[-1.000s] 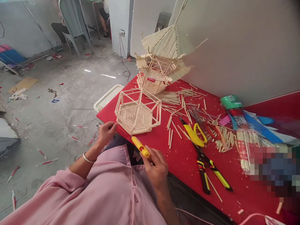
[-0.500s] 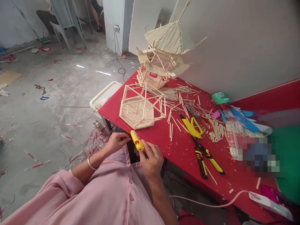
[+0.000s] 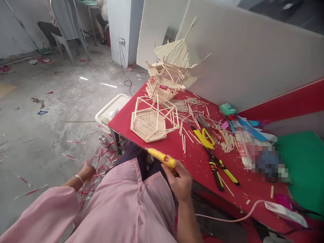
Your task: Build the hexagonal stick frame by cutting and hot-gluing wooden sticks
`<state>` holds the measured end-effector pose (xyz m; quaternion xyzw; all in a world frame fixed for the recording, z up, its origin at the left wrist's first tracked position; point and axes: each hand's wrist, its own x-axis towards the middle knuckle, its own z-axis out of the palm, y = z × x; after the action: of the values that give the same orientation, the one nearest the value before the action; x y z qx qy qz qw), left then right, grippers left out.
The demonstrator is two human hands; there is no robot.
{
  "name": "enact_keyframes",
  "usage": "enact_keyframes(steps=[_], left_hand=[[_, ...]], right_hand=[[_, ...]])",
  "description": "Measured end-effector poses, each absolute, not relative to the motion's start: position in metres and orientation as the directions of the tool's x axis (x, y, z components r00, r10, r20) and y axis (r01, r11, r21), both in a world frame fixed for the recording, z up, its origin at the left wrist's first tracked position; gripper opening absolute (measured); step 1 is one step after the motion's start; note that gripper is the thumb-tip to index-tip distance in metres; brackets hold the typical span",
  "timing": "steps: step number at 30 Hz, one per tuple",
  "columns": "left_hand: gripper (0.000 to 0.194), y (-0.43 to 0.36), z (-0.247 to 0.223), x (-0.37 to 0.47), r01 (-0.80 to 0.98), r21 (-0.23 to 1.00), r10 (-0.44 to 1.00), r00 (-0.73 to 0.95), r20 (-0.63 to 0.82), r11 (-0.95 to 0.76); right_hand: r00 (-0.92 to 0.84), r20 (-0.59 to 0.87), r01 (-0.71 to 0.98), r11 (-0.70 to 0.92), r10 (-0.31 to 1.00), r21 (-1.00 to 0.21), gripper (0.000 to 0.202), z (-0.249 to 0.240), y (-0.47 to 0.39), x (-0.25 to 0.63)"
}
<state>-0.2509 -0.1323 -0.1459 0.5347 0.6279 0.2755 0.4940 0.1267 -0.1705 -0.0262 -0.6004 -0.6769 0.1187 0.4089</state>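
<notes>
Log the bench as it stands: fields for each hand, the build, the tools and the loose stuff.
Left hand: out over the floor side, blurred; contents unclear
Right hand: holding a yellow tool, tip near the table edge
Nearest build: open stick frame with a six-sided base, on the red table
Behind it: tiered stick tower with slatted roofs
Hand tools: black-and-yellow cutters beside a yellow-handled tool
Loose: pale sticks, scattered and piled

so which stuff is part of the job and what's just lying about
Likely in the job:
yellow tool in the right hand
open stick frame
roofed stick model
loose sticks
cutters

Likely lying about:
red strips on the floor
blue scrap
</notes>
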Motion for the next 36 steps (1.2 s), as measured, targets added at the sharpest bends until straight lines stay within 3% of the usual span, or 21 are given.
enact_keyframes(steps=[3, 5, 8, 9, 11, 16, 19, 23, 25, 30, 33, 36], left_hand=[[0.036, -0.116, -0.132, -0.239, 0.473, 0.865, 0.948, 0.163, -0.272, 0.167], [0.032, -0.096, -0.110, -0.214, 0.479, 0.877, 0.961, 0.227, -0.160, 0.032], [0.025, -0.071, -0.072, -0.164, 0.418, 0.784, 0.887, 0.272, 0.374, -0.459], [0.023, -0.066, -0.063, -0.148, 0.414, 0.706, 0.819, 0.296, 0.493, -0.574], [0.025, -0.060, -0.052, -0.124, 0.405, 0.586, 0.712, 0.371, 0.596, -0.702], [0.025, -0.061, -0.061, -0.100, 0.484, 0.573, 0.745, 0.331, 0.579, -0.661], [0.022, -0.062, -0.068, -0.095, 0.514, 0.580, 0.769, 0.328, 0.548, -0.633], [0.019, -0.062, -0.070, -0.090, 0.548, 0.569, 0.778, 0.294, 0.555, -0.613], [0.018, -0.062, -0.070, -0.089, 0.561, 0.569, 0.784, 0.277, 0.555, -0.601], [0.015, -0.060, -0.073, -0.091, 0.537, 0.555, 0.758, 0.300, 0.579, -0.636], [0.013, -0.055, -0.075, -0.095, 0.546, 0.554, 0.762, 0.288, 0.580, -0.629], [0.014, -0.049, -0.077, -0.102, 0.619, 0.541, 0.785, 0.215, 0.581, -0.570]], right_hand=[[0.387, 0.228, 0.737, -0.151, 0.894, -0.659, 0.051, -0.034, -0.163, 0.167], [0.521, 0.141, 0.696, -0.324, 0.842, -0.641, 0.066, -0.042, -0.152, 0.188], [0.583, 0.140, 0.705, -0.412, 0.800, -0.577, 0.078, -0.053, -0.132, 0.207], [0.592, 0.157, 0.716, -0.427, 0.791, -0.552, 0.078, -0.055, -0.127, 0.211], [0.604, 0.188, 0.733, -0.448, 0.774, -0.511, 0.073, -0.057, -0.122, 0.215], [0.544, 0.425, 0.838, -0.451, 0.723, -0.306, 0.059, -0.060, -0.136, 0.213], [0.373, 0.612, 0.927, -0.305, 0.698, -0.218, 0.046, -0.058, -0.141, 0.198], [0.159, 0.670, 0.955, 0.060, 0.725, -0.291, 0.031, -0.052, -0.124, 0.157], [0.125, 0.655, 0.922, 0.157, 0.745, -0.354, 0.030, -0.049, -0.109, 0.137], [0.245, 0.524, 0.840, 0.090, 0.816, -0.534, 0.044, -0.061, -0.075, 0.106], [0.291, 0.484, 0.827, 0.037, 0.825, -0.561, 0.048, -0.077, -0.069, 0.098], [0.292, 0.543, 0.833, 0.070, 0.787, -0.549, 0.045, -0.087, -0.071, 0.093]])
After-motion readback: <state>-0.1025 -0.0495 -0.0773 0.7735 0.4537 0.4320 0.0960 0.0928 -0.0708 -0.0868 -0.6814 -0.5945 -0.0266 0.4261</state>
